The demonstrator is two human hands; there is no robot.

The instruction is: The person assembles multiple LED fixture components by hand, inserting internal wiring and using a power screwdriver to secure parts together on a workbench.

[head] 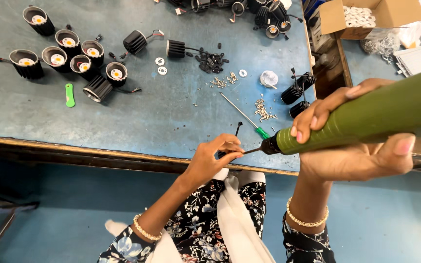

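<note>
The right hand (352, 146) wraps a green electric screwdriver (366, 117) at the right of the frame, its bit meeting a small dark part (230, 153) pinched in the left hand (215, 156) at lower centre. Keeping the bit square on the screw should help (the part is mostly hidden). At upper right, an open cardboard box (337, 19) holds white rings (359, 14).

Open tabletop (123, 122) between lamp housings (69, 56), loose screws (263, 109) and screwdriver (242, 117).
</note>
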